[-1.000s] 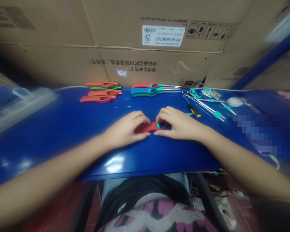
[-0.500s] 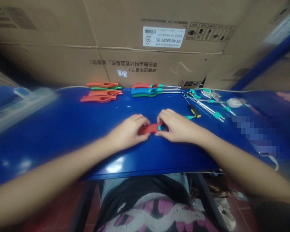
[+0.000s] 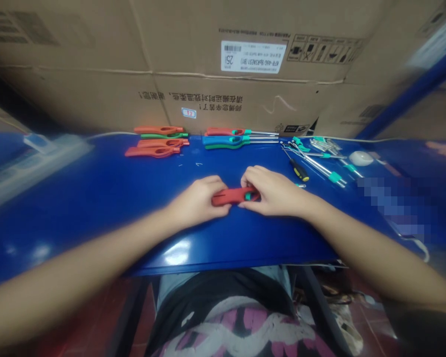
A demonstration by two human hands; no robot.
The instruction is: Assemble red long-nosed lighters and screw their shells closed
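Both my hands meet at the middle of the blue table (image 3: 96,198). Between them lies a red lighter handle (image 3: 232,196) with a teal trigger, held just above the tabletop. My left hand (image 3: 196,202) is closed around its left end. My right hand (image 3: 273,191) is closed over its right end, fingers curled on top, and a thin metal tube sticks out to the right of that hand. Part of the handle is hidden under my fingers.
Orange and green handle shells (image 3: 156,141) lie at the back left. Finished long lighters (image 3: 234,139) lie at the back centre. A yellow-black screwdriver (image 3: 298,169) and several metal tubes with teal ends (image 3: 327,158) lie at the right. Large cardboard boxes (image 3: 223,64) stand behind.
The red handle has turned slightly and shows more between my hands. Both hands have stayed at the same spot, my right fingers shifting over the trigger end.
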